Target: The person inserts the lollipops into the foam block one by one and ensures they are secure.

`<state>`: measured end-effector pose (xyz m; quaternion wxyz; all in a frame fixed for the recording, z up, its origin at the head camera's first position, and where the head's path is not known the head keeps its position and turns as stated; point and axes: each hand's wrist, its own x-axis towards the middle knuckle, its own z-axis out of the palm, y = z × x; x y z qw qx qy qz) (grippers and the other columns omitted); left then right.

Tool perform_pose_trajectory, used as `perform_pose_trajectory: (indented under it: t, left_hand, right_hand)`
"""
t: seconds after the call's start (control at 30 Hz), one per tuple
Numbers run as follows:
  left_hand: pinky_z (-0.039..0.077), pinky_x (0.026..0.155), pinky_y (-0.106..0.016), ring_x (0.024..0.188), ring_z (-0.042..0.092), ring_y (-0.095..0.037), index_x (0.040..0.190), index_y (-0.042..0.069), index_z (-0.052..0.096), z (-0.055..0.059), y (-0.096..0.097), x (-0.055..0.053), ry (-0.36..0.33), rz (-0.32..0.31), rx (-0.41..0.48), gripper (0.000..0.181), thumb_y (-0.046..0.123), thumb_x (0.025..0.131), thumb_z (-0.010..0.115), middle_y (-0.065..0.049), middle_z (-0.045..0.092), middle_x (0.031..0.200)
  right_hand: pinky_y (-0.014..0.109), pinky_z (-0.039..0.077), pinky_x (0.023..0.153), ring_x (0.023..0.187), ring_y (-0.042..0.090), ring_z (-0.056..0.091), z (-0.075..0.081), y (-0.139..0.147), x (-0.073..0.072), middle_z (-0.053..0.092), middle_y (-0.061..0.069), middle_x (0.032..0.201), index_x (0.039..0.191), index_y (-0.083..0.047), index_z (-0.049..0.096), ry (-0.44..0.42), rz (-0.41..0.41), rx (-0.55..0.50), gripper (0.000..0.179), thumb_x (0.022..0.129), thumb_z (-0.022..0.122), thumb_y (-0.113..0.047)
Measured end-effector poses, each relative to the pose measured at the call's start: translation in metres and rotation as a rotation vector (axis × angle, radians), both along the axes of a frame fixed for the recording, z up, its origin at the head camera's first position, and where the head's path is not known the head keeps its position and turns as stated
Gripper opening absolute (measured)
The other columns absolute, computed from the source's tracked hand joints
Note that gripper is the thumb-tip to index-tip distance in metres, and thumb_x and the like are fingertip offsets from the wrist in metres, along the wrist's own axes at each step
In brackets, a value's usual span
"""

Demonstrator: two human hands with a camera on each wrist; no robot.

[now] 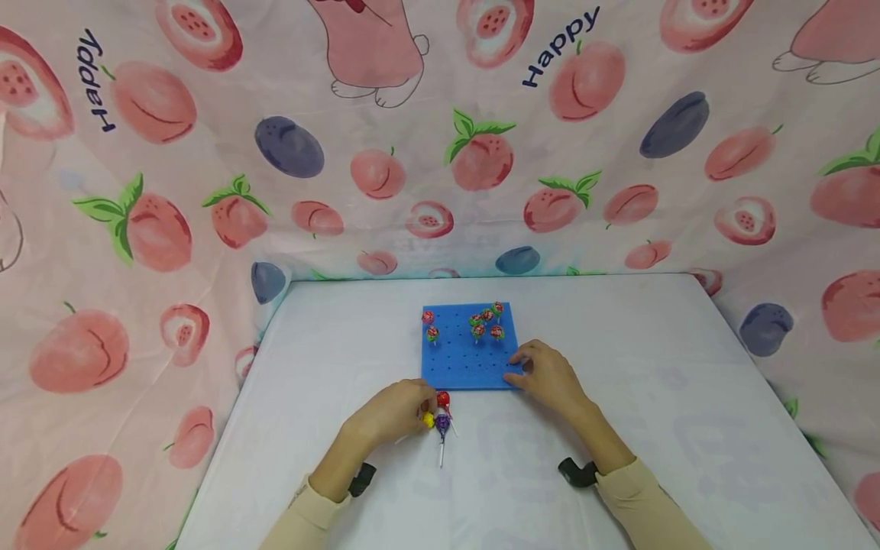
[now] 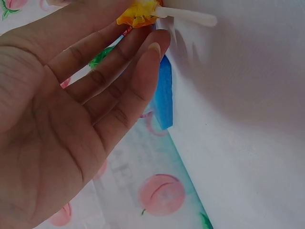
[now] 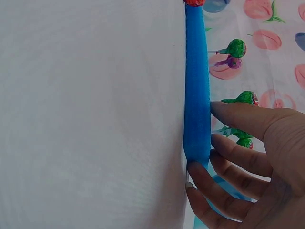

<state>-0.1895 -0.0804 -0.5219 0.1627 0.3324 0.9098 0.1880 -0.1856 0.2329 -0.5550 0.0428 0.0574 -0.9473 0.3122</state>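
Note:
A blue pegboard (image 1: pixel 474 370) with rows of small holes lies on the table. Several lollipops in green and red wrappers stand in it, among them one lollipop (image 1: pixel 497 333) at the right and another (image 1: pixel 432 334) at the left. My left hand (image 1: pixel 395 411) is in front of the board's left corner, its fingertips around a yellow-wrapped lollipop (image 2: pixel 138 13) with a white stick. Close beside it are a red lollipop (image 1: pixel 443 400) and a purple lollipop (image 1: pixel 442 422). My right hand (image 1: pixel 548 376) rests loosely bent fingers on the board's near right corner, holding no lollipop.
The white table (image 1: pixel 619 328) reaches back to a pink curtain (image 1: pixel 426 153) printed with fruit. Black straps with camera mounts (image 1: pixel 577 473) sit at both wrists.

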Motion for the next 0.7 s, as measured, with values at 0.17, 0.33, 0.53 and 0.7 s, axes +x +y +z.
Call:
perform_pose_trajectory:
  t: [0.17,0.33,0.53,0.7]
  left_hand:
    - [0.056,0.080,-0.025,0.084,0.057,-0.009,0.100,0.012,0.076,0.0005,-0.0002,0.0001,0.002,-0.026,0.025,0.018,0.006,0.086,0.085,0.006,0.067,0.095]
    - [0.056,0.081,-0.025,0.085,0.056,-0.010,0.099,0.011,0.076,0.0008,0.0005,0.0007,0.000,-0.035,0.038,0.017,0.000,0.087,0.080,0.004,0.067,0.096]
    - [0.056,0.082,-0.025,0.087,0.056,-0.010,0.100,0.012,0.075,0.0031,-0.0003,0.0020,-0.039,-0.017,0.031,0.017,0.001,0.087,0.080,0.005,0.066,0.096]
    - [0.056,0.080,-0.025,0.087,0.057,-0.012,0.100,0.013,0.075,0.0084,-0.0027,0.0005,-0.081,0.004,0.037,0.017,0.006,0.087,0.082,0.007,0.064,0.095]
  right_hand:
    - [0.041,0.056,0.080,0.093,0.020,0.065,-0.0004,0.0004,0.0000,0.070,0.004,0.115,0.099,-0.013,0.079,0.002,0.000,-0.004,0.025,0.084,0.090,-0.029]
    - [0.041,0.057,0.080,0.093,0.019,0.064,-0.0026,0.0013,0.0003,0.070,0.004,0.114,0.100,-0.013,0.079,0.001,-0.003,-0.003,0.025,0.084,0.090,-0.028]
    - [0.041,0.057,0.080,0.092,0.019,0.064,-0.0024,0.0012,0.0004,0.069,0.004,0.114,0.099,-0.012,0.079,0.009,0.004,-0.005,0.025,0.083,0.090,-0.028]
    - [0.040,0.057,0.079,0.092,0.018,0.064,-0.0026,0.0008,-0.0003,0.069,0.003,0.113,0.100,-0.012,0.079,0.011,0.005,0.001,0.025,0.084,0.090,-0.029]
